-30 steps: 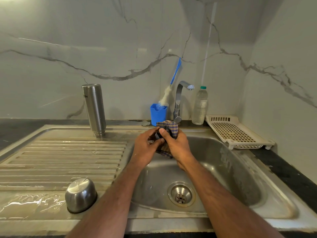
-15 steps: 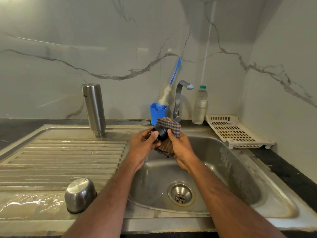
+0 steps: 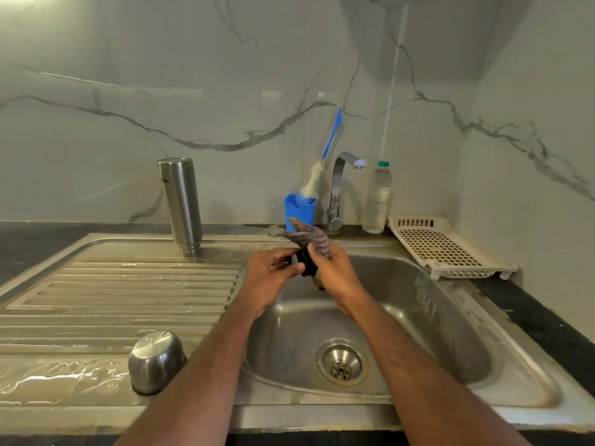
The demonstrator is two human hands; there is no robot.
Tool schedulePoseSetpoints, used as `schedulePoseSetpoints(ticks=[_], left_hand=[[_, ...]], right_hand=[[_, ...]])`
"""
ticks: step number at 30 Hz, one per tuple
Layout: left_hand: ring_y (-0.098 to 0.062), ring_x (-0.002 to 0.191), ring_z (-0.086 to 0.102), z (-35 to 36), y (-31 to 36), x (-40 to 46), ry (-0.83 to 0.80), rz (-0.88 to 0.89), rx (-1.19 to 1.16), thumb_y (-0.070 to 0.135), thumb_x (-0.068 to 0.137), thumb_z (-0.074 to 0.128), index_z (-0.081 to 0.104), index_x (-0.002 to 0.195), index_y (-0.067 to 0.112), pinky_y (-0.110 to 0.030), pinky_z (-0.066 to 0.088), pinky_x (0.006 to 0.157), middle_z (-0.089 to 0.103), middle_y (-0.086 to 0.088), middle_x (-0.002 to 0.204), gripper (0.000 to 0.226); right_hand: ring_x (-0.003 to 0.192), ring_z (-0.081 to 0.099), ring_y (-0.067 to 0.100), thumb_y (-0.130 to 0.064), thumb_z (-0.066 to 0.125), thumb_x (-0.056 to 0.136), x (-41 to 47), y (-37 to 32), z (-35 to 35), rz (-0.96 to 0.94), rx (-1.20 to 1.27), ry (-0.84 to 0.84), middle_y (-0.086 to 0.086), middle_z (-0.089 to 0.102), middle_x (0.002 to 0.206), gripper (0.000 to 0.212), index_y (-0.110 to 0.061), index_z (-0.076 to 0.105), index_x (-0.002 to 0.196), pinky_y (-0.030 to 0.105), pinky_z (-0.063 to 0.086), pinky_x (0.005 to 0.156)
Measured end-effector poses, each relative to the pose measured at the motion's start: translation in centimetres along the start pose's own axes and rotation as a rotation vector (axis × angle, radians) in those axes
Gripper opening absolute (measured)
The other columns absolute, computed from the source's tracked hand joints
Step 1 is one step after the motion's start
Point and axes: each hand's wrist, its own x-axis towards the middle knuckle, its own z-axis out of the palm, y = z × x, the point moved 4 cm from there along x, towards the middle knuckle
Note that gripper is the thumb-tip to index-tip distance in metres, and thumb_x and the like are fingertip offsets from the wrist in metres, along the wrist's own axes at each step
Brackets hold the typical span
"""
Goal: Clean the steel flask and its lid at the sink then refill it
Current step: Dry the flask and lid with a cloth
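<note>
The steel flask stands upside down at the back of the draining board. Over the sink basin, my left hand pinches the small black lid. My right hand grips a checked cloth pressed against the lid; much of the lid is hidden by cloth and fingers. A steel cup-shaped cap sits upside down on the wet front of the draining board.
The tap is off, behind the basin. A blue holder with a bottle brush stands left of it, a plastic water bottle right of it. A cream perforated tray lies at the right; the drain is open.
Both hands turned against each other around the lid; the cloth shifted from wrapping the lid's front to bunching above and right of it. The flask and cap stayed put.
</note>
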Motion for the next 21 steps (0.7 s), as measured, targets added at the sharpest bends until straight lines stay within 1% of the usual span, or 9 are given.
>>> schedulePoseSetpoints(ticks=[3,6,7,9,12,14,16,18,21], left_hand=[[-0.024,0.099,0.073,0.4,0.1,0.1,0.043,-0.057,-0.277,0.004,0.086,0.075,0.073,0.116,0.003,-0.032,0.06,0.086,0.078,-0.011,0.105,0.03],[-0.024,0.093,0.073,-0.3,-0.7,0.4,0.266,-0.148,-0.412,0.004,0.089,0.073,0.074,0.106,0.003,-0.03,0.061,0.08,0.077,-0.012,0.097,0.017],[-0.024,0.092,0.074,-0.7,-1.0,0.4,0.324,-0.161,-0.372,0.005,0.09,0.073,0.074,0.106,0.003,-0.033,0.062,0.081,0.077,-0.011,0.096,0.016],[-0.022,0.085,0.075,-1.4,-1.2,0.6,0.347,-0.112,-0.081,0.011,0.088,0.077,0.076,0.102,0.007,-0.039,0.062,0.083,0.078,-0.007,0.09,0.015],[-0.002,0.069,0.067,-0.6,0.4,0.5,0.142,0.06,0.328,0.017,0.08,0.084,0.076,0.084,0.018,-0.019,0.052,0.07,0.072,0.01,0.074,0.01],[0.004,0.073,0.066,0.4,1.1,0.2,-0.002,0.095,0.347,0.014,0.078,0.085,0.078,0.095,0.021,-0.015,0.049,0.072,0.074,0.012,0.08,0.019],[-0.007,0.091,0.073,0.8,0.7,0.1,-0.067,0.055,0.195,0.008,0.078,0.084,0.077,0.11,0.019,-0.023,0.056,0.086,0.078,0.005,0.096,0.034],[-0.021,0.097,0.074,0.8,0.5,-0.1,-0.018,-0.04,-0.164,0.002,0.079,0.081,0.075,0.112,0.01,-0.031,0.06,0.087,0.078,-0.006,0.102,0.035],[-0.024,0.085,0.074,0.7,0.8,0.1,0.127,-0.138,-0.691,0.006,0.079,0.074,0.071,0.104,-0.002,-0.03,0.063,0.079,0.077,-0.012,0.095,0.026]], right_hand=[[0.102,0.07,0.027,-0.03,0.053,0.104,-0.3,0.1,-1.1,0.137,0.228,-0.023,0.007,0.075,0.11,0.021,-0.025,0.068,0.117,0.044,0.059,0.083],[0.112,0.068,0.022,-0.031,0.053,0.104,-0.4,0.3,-1.1,0.112,0.122,-0.079,0.001,0.074,0.116,0.022,-0.032,0.065,0.123,0.047,0.055,0.098],[0.111,0.068,0.019,-0.032,0.054,0.103,-0.4,0.4,-0.8,0.07,0.008,-0.087,0.0,0.074,0.116,0.025,-0.035,0.064,0.126,0.045,0.056,0.097],[0.107,0.065,0.009,-0.03,0.057,0.102,-0.6,0.4,-0.3,-0.027,-0.172,-0.116,-0.004,0.071,0.118,0.034,-0.043,0.059,0.133,0.026,0.056,0.088],[0.118,0.054,0.0,-0.02,0.06,0.101,-0.5,-0.1,0.2,-0.145,-0.265,-0.126,-0.012,0.057,0.137,0.05,-0.047,0.05,0.142,0.006,0.043,0.091],[0.127,0.056,0.007,-0.022,0.059,0.101,0.0,-0.2,-0.5,-0.124,-0.254,-0.082,-0.011,0.058,0.141,0.04,-0.039,0.058,0.138,0.018,0.047,0.102],[0.115,0.067,0.025,-0.028,0.055,0.103,0.2,0.2,-1.9,0.04,-0.084,-0.046,0.001,0.073,0.119,0.024,-0.028,0.068,0.124,0.042,0.057,0.094],[0.106,0.07,0.031,-0.031,0.054,0.103,-0.1,0.4,-2.6,0.214,0.207,-0.034,0.008,0.076,0.111,0.024,-0.021,0.068,0.119,0.046,0.06,0.085],[0.105,0.07,0.03,-0.03,0.054,0.103,-0.4,0.4,-2.2,0.269,0.4,-0.045,0.011,0.075,0.115,0.025,-0.018,0.066,0.121,0.047,0.057,0.089]])
